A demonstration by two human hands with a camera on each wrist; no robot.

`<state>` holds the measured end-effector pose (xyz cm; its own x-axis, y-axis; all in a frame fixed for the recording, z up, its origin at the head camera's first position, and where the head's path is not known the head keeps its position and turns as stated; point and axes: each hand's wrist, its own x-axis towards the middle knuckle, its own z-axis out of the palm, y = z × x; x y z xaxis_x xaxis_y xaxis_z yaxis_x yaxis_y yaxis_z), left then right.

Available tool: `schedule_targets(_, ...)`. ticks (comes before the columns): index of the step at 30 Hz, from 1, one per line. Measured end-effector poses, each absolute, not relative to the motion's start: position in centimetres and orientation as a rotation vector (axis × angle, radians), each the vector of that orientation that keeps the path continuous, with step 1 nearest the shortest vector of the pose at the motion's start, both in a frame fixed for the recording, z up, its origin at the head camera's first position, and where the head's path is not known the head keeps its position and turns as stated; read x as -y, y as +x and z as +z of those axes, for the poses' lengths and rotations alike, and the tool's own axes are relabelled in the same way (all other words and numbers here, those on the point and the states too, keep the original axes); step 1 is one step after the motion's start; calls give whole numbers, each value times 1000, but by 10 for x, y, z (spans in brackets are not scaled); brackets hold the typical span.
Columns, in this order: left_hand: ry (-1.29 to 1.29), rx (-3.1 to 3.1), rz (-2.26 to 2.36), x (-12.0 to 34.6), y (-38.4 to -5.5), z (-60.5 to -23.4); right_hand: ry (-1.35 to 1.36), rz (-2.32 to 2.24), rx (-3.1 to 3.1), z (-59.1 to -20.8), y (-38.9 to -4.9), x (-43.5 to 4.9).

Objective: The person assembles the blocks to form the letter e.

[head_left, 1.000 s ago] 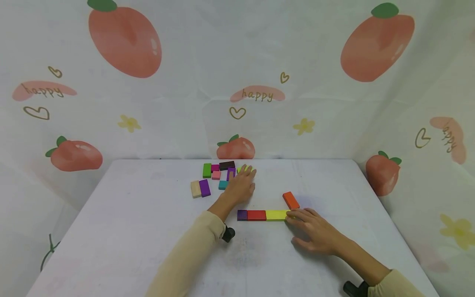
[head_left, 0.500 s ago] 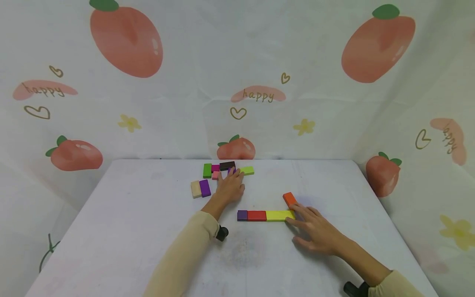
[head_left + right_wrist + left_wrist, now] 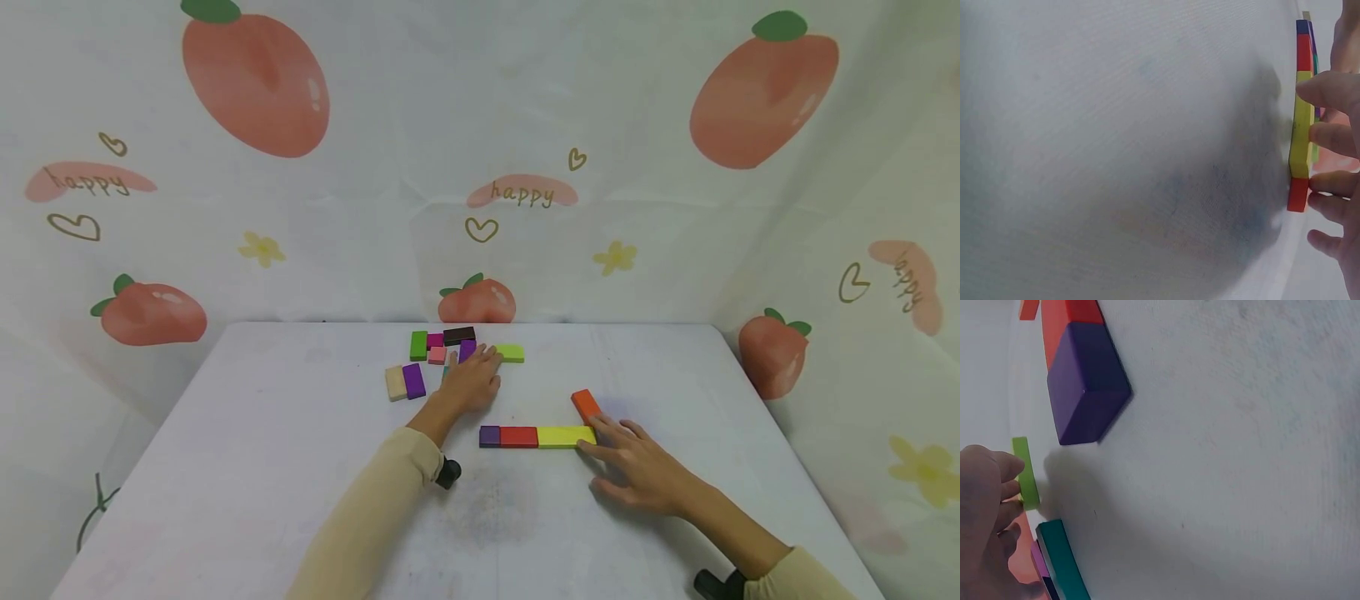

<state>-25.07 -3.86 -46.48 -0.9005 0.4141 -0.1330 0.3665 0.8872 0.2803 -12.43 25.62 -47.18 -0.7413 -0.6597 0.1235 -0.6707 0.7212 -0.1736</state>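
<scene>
My left hand (image 3: 472,379) reaches to the far group of blocks. Its fingertips touch the near end of a lime green block (image 3: 512,354), also seen beside the fingers in the left wrist view. Under the hand, a teal block (image 3: 1063,559) is mostly hidden in the head view. My right hand (image 3: 637,467) lies with spread fingers at the right end of a row: a dark purple block (image 3: 490,437), a red block (image 3: 518,437) and a yellow block (image 3: 562,437). Its fingers reach the yellow block and the slanted orange block (image 3: 585,406), whose lower end they cover.
Around the left hand lie a green block (image 3: 418,346), a magenta one (image 3: 435,340), a pink one (image 3: 437,356), a black one (image 3: 459,335) and a purple one (image 3: 467,350). A cream block (image 3: 395,383) touches another purple block (image 3: 414,381). A printed cloth hangs behind the white table (image 3: 262,467).
The left hand first moved left off the lime green block, then back right against it, and the block has slid slightly right and nearer. The right fingers shifted onto the orange block's lower end.
</scene>
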Motion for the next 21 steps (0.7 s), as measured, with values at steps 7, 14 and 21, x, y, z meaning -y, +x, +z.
schedule_targets(7,660,-2816,368,29,-249,-464,1096,305,2904,-470,-124,-256)
schedule_targets(14,731,-2797,346,20,-248,-465,1095,306,2930,-468,-125,-255)
schedule_targets(21,776,-2788,340,14,-246,-465,1107,305,2900,-469,-126,-255)
